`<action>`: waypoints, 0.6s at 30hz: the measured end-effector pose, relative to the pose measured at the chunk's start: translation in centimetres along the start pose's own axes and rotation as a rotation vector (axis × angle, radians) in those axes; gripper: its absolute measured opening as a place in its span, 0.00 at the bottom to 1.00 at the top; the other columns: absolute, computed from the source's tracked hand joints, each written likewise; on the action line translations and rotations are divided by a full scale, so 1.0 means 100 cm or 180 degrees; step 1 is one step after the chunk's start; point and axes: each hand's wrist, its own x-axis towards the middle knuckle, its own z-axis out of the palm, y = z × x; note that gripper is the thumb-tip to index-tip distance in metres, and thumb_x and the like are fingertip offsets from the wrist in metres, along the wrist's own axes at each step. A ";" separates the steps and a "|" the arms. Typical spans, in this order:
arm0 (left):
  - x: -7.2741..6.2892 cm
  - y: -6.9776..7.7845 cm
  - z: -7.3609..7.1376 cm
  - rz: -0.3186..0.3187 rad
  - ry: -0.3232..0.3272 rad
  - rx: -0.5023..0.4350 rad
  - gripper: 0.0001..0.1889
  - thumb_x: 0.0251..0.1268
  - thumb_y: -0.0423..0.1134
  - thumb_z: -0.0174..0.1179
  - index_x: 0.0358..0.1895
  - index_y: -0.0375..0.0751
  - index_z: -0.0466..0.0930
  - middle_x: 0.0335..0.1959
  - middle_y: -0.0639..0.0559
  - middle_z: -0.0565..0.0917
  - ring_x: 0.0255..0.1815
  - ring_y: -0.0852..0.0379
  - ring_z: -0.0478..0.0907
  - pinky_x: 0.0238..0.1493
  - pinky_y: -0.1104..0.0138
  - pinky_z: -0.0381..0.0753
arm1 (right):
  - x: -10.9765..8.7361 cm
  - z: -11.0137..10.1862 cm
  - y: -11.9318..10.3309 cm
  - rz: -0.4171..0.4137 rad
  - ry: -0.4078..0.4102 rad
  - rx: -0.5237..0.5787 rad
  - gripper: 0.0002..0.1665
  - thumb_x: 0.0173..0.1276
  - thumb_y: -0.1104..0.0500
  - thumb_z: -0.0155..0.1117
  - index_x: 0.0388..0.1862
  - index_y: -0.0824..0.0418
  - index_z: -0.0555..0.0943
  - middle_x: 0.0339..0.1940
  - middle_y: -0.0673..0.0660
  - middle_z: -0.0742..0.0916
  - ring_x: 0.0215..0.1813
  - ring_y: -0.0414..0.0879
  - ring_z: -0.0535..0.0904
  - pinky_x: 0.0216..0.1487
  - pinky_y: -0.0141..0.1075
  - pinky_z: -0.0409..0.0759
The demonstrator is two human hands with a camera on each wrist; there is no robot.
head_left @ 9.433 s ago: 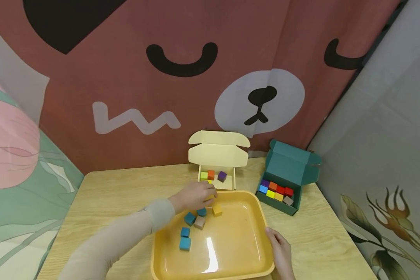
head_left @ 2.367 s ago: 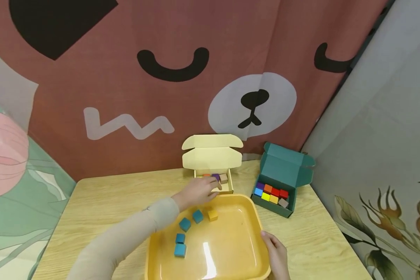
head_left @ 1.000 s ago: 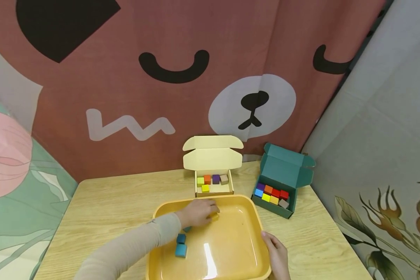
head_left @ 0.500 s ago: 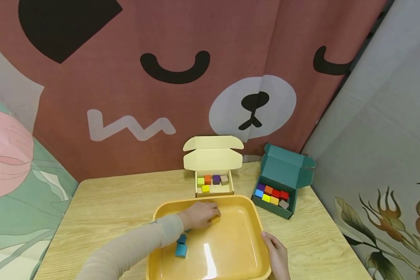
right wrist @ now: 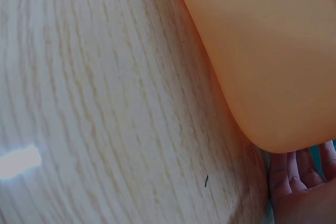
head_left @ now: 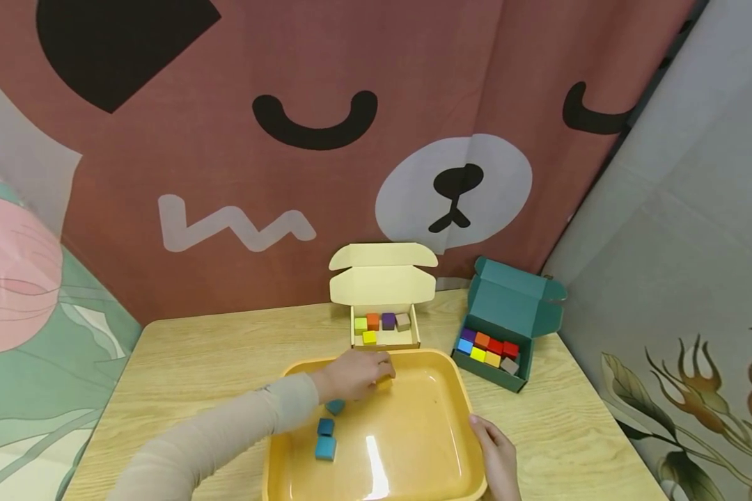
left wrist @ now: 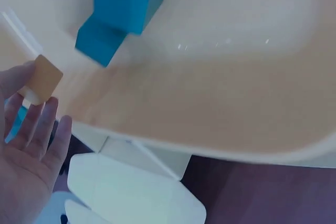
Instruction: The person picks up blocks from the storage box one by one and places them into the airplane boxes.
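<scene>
My left hand [head_left: 351,374] is over the back of the yellow tray [head_left: 470,480]. It pinches a yellow cube [left wrist: 46,78] between thumb and fingertips, seen in the left wrist view; the head view shows only part of that cube beside the fingers. On the tray floor near the left side sit a dark blue cube [head_left: 326,426] and a lighter blue cube [head_left: 325,448]. Another blue cube [head_left: 335,406] is partly covered by the wrist. At the tray's right rim my right hand [head_left: 498,456] grips the edge, thumb on top; its fingers [right wrist: 294,174] show against the outer wall.
Behind the tray stands an open cream box [head_left: 382,287] holding lime, orange, purple, brown and yellow cubes. To its right an open dark green box [head_left: 507,299] contains several coloured cubes. Both stand on the wooden table [head_left: 213,355], before a patterned curtain [head_left: 225,153].
The brown cube has gone from the tray into the cream box. My left hand has come back from that box to the yellow cube, lately rising slightly. The right hand stays put.
</scene>
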 end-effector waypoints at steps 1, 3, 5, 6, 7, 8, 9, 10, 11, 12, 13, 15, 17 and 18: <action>0.000 -0.001 -0.002 0.0017 0.0012 -0.0005 0.17 0.61 0.37 0.70 0.53 0.51 0.81 0.52 0.58 0.80 0.48 0.63 0.79 0.46 0.72 0.81 | 0.000 0.000 0.000 -0.0001 0.0000 -0.0008 0.47 0.65 0.33 0.64 0.66 0.69 0.73 0.46 0.57 0.87 0.43 0.50 0.86 0.43 0.45 0.86; 0.000 -0.003 -0.005 0.0043 0.0050 -0.0056 0.17 0.60 0.37 0.70 0.53 0.51 0.81 0.52 0.58 0.80 0.48 0.63 0.79 0.46 0.73 0.81 | -0.001 0.001 0.001 0.0001 0.0000 -0.0001 0.46 0.65 0.34 0.64 0.66 0.68 0.73 0.46 0.57 0.87 0.43 0.51 0.86 0.43 0.45 0.86; 0.002 -0.004 -0.011 0.0044 0.0062 -0.0141 0.18 0.61 0.36 0.70 0.54 0.50 0.81 0.52 0.58 0.79 0.47 0.63 0.79 0.44 0.73 0.81 | -0.001 0.002 0.001 0.0008 0.0011 0.0003 0.45 0.66 0.34 0.64 0.66 0.68 0.73 0.46 0.57 0.87 0.43 0.51 0.86 0.43 0.45 0.86; 0.003 -0.004 -0.014 0.0033 0.0060 -0.0188 0.18 0.61 0.36 0.69 0.54 0.50 0.80 0.52 0.58 0.79 0.47 0.63 0.79 0.43 0.73 0.81 | -0.001 0.001 0.001 0.0003 0.0007 -0.0011 0.45 0.66 0.34 0.64 0.66 0.68 0.73 0.46 0.57 0.87 0.43 0.50 0.86 0.43 0.45 0.86; 0.005 -0.004 -0.017 0.0024 0.0073 -0.0228 0.18 0.62 0.36 0.69 0.54 0.50 0.80 0.52 0.58 0.79 0.46 0.62 0.79 0.41 0.72 0.81 | -0.001 0.001 0.001 0.0008 0.0009 -0.0015 0.45 0.66 0.34 0.64 0.66 0.68 0.73 0.46 0.57 0.87 0.43 0.50 0.86 0.43 0.45 0.86; 0.007 -0.004 -0.020 0.0014 0.0082 -0.0252 0.18 0.62 0.36 0.69 0.55 0.50 0.80 0.52 0.57 0.79 0.46 0.62 0.79 0.41 0.72 0.81 | -0.001 0.001 0.000 0.0010 0.0008 -0.0017 0.45 0.66 0.34 0.64 0.66 0.68 0.73 0.46 0.57 0.87 0.43 0.50 0.86 0.44 0.45 0.86; 0.009 -0.005 -0.022 0.0003 0.0085 -0.0266 0.18 0.62 0.36 0.69 0.55 0.50 0.80 0.52 0.57 0.79 0.47 0.62 0.79 0.41 0.72 0.81 | -0.001 0.001 0.000 0.0013 0.0017 -0.0022 0.46 0.65 0.33 0.64 0.66 0.68 0.73 0.46 0.57 0.87 0.43 0.50 0.86 0.43 0.45 0.86; 0.011 -0.006 -0.024 -0.0021 0.0068 -0.0275 0.18 0.63 0.36 0.68 0.56 0.50 0.80 0.53 0.57 0.78 0.48 0.61 0.79 0.43 0.71 0.81 | -0.001 0.001 0.000 0.0013 0.0012 -0.0019 0.46 0.65 0.33 0.64 0.66 0.68 0.73 0.46 0.57 0.87 0.43 0.50 0.86 0.44 0.45 0.86; 0.014 -0.008 -0.026 -0.0030 0.0080 -0.0288 0.19 0.63 0.36 0.68 0.56 0.50 0.79 0.54 0.56 0.78 0.49 0.60 0.79 0.44 0.71 0.81 | -0.001 0.001 0.000 0.0013 0.0009 -0.0027 0.46 0.65 0.33 0.65 0.66 0.68 0.73 0.46 0.57 0.87 0.43 0.50 0.86 0.44 0.45 0.86; 0.017 -0.010 -0.027 -0.0037 0.0098 -0.0309 0.19 0.63 0.36 0.68 0.56 0.49 0.79 0.54 0.56 0.78 0.50 0.60 0.79 0.45 0.72 0.81 | -0.001 0.001 0.000 0.0009 0.0008 -0.0037 0.46 0.65 0.33 0.65 0.66 0.68 0.73 0.46 0.57 0.87 0.43 0.50 0.86 0.44 0.45 0.86; 0.019 -0.012 -0.028 -0.0041 0.0121 -0.0333 0.19 0.63 0.36 0.68 0.57 0.48 0.79 0.54 0.55 0.78 0.50 0.59 0.79 0.46 0.71 0.81 | -0.001 0.001 0.000 0.0017 0.0018 -0.0036 0.46 0.64 0.33 0.65 0.66 0.68 0.73 0.46 0.57 0.87 0.43 0.50 0.86 0.44 0.45 0.86; 0.024 -0.017 -0.028 -0.0057 0.0168 -0.0396 0.20 0.63 0.35 0.68 0.58 0.46 0.79 0.55 0.53 0.77 0.50 0.58 0.79 0.48 0.71 0.81 | -0.001 0.002 0.000 0.0014 0.0031 -0.0035 0.46 0.64 0.33 0.65 0.66 0.67 0.73 0.46 0.57 0.87 0.43 0.50 0.86 0.44 0.45 0.86; 0.029 -0.022 -0.029 -0.0057 0.0258 -0.0451 0.20 0.62 0.34 0.68 0.58 0.44 0.79 0.55 0.51 0.76 0.50 0.57 0.78 0.49 0.70 0.81 | -0.001 0.002 0.001 0.0004 0.0049 -0.0067 0.47 0.64 0.32 0.65 0.66 0.68 0.73 0.46 0.57 0.87 0.43 0.50 0.86 0.43 0.44 0.86; 0.031 -0.025 -0.029 -0.0066 0.0290 -0.0461 0.21 0.62 0.34 0.68 0.58 0.44 0.78 0.56 0.51 0.75 0.50 0.57 0.78 0.50 0.70 0.80 | -0.001 0.002 0.001 0.0004 0.0050 -0.0066 0.47 0.64 0.32 0.64 0.66 0.68 0.73 0.46 0.57 0.87 0.43 0.50 0.86 0.43 0.44 0.86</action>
